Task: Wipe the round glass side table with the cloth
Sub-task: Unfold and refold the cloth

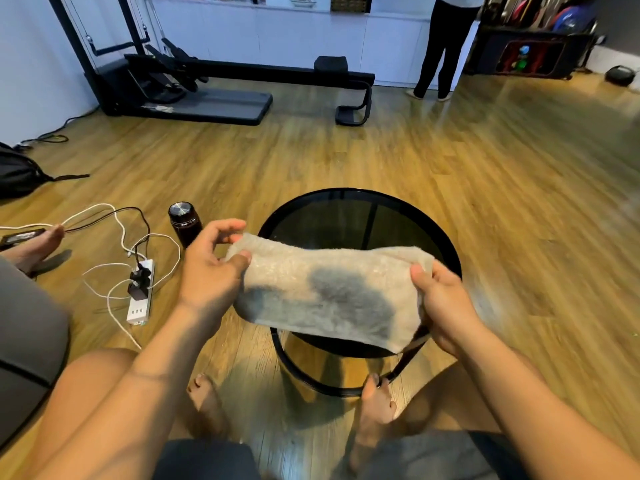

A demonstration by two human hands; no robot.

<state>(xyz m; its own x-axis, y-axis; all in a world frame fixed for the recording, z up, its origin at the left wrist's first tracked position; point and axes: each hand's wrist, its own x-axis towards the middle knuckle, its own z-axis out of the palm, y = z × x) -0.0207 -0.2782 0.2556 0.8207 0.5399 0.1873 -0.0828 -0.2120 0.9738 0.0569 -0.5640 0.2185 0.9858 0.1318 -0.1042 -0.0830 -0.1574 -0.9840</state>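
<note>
Round glass desk [349,216] sat on a wood plank floor [485,188], dark tinted top in a black rim, black ring base below on thin legs; the glass showed floor and legs through it. Beige cloth [329,292] was held stretched above the near half of the desk, a darker grey patch across its middle, its far edge over the glass; contact with the glass could not be told. Left hand [211,268] had its grip closed on the cloth's left end, thumb on top, upper fingers loosely curled. Right hand [443,299] had its grip closed on the right end, thumb over the edge. Bare feet rested near the ring base, right toes touching it. Left of the desk on the floor: a dark bottle [184,223] with a metal cap, just beside; farther left a white power strip [140,292] with plugs and tangled cables. Back of room: black exercise machine [194,77], white cabinets [311,39], a standing person [440,46] in dark trousers, a rack of gear [533,46] at right.
</note>
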